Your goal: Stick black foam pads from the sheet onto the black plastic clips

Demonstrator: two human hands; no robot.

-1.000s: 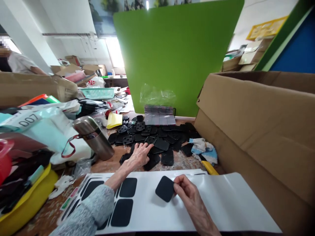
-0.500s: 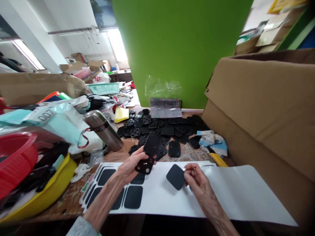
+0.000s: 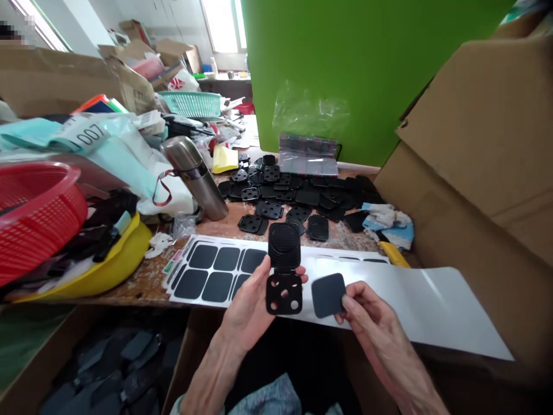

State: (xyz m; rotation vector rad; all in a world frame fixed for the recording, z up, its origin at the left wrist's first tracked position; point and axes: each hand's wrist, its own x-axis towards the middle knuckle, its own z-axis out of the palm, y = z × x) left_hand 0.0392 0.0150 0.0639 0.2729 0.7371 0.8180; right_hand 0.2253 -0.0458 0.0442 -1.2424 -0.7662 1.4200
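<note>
The left hand grips a black hinged piece with round holes in one half. The right hand pinches a black square pad between its closed fingers. Both are just above a white sheet printed with black squares. Beyond the sheet lie more black pieces and a steel flask. Farther left, a tag reads "007".

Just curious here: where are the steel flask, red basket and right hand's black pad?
Steel flask [image 3: 194, 178]: head view, its body.
Red basket [image 3: 38, 230]: head view, its side.
Black pad [image 3: 328, 295]: head view, its centre.
</note>
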